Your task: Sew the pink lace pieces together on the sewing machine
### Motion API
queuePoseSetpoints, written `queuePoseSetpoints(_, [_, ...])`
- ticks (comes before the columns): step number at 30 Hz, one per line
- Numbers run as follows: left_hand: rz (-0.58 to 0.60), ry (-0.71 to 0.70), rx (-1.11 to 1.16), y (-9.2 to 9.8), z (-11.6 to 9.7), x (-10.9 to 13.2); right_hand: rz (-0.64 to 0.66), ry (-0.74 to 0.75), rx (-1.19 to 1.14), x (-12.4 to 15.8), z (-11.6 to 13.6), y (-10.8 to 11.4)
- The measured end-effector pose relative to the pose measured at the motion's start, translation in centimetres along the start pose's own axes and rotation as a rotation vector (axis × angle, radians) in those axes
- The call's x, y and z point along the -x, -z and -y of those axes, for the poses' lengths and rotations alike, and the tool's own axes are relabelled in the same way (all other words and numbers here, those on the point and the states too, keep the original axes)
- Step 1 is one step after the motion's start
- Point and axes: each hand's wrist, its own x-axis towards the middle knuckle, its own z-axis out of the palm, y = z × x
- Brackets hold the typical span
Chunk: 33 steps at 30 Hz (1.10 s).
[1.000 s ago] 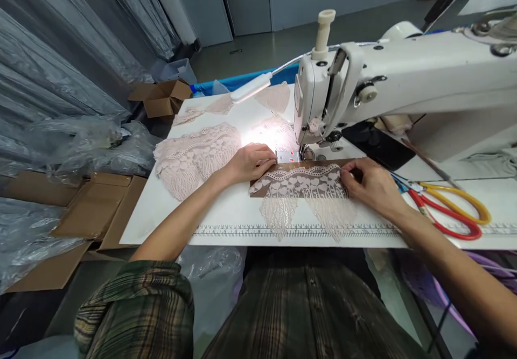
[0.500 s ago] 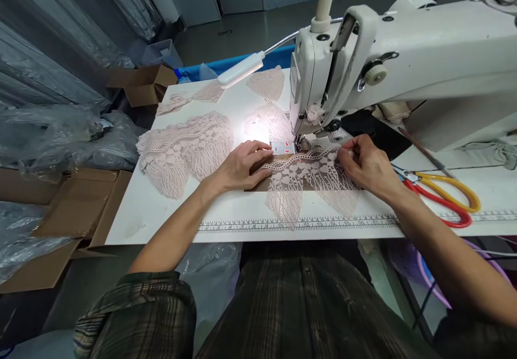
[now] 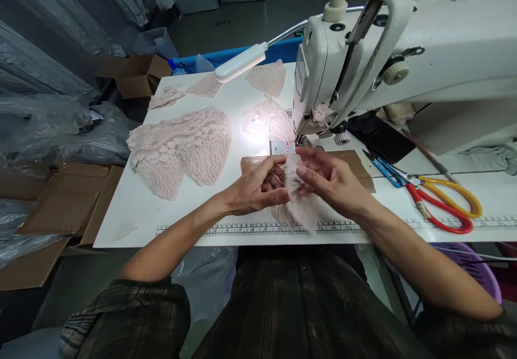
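Both my hands hold one piece of pale pink lace (image 3: 297, 187) in front of the sewing machine (image 3: 319, 79). It is folded together, and its lower end is blurred by motion over the ruler strip. My left hand (image 3: 260, 187) grips its left side with fingers curled and thumb stretched along it. From the right, my right hand (image 3: 333, 178) pinches it between thumb and fingers. Behind the hands is the machine's presser foot (image 3: 299, 140), close to the metal needle plate (image 3: 280, 148). A brown board (image 3: 355, 168) lies under the hands, partly covered by them.
Other lace pieces (image 3: 181, 149) lie on the white table (image 3: 133, 208) at left and toward the back. Scissors with red and yellow handles (image 3: 444, 200) rest at right, near a black flat item (image 3: 379, 133). A lamp (image 3: 242, 63) shines from above. Cardboard boxes (image 3: 76, 197) stand left.
The lace was spread flat along the board; now it is gathered and folded between my hands. My right hand has moved left, close to my left hand, uncovering the board's right end.
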Motion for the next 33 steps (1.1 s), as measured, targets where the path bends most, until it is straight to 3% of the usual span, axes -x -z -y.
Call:
queuePoseSetpoints(2, [-0.048, 0.124, -0.062, -0.1, -0.3, 0.2, 0.092, -0.035, -0.005, -0.1, 0.2, 0.1])
queuePoseSetpoints(5, [-0.146, 0.206, -0.189, -0.7, -0.3, 0.0, -0.022, 0.039, 0.330, -0.3, -0.2, 2.4])
queuePoseSetpoints(7, [-0.165, 0.197, -0.181, -0.9, -0.1, -0.3, -0.048, 0.199, 0.638, -0.4, -0.9, 4.1])
queuePoseSetpoints(10, [-0.193, 0.201, -0.124, -0.8, 0.1, -0.6, 0.087, 0.492, 0.969, -0.7, -2.3, 5.1])
queuePoseSetpoints(13, [-0.228, 0.245, -0.110, -0.5, 0.3, -0.7, 0.114, 0.622, 1.169, -1.4, -3.4, 4.9])
queuePoseSetpoints(19, [-0.242, 0.285, -0.146, 0.5, 0.6, -0.7, 0.076, 0.514, 1.121, -2.6, -3.2, 5.2])
queuePoseSetpoints(25, [-0.110, 0.336, -0.100, 1.6, 0.8, -0.5, 0.067, 0.614, 1.249, -2.2, -3.7, 4.5])
queuePoseSetpoints(28, [-0.106, 0.330, -0.065, 1.8, 1.3, -0.4, 0.062, 0.575, 1.304, -2.1, -4.0, 4.0])
queuePoseSetpoints(33, [-0.110, 0.314, -0.027, 1.9, 2.0, -0.3, 0.018, 0.583, 1.187, -2.0, -4.2, 4.2])
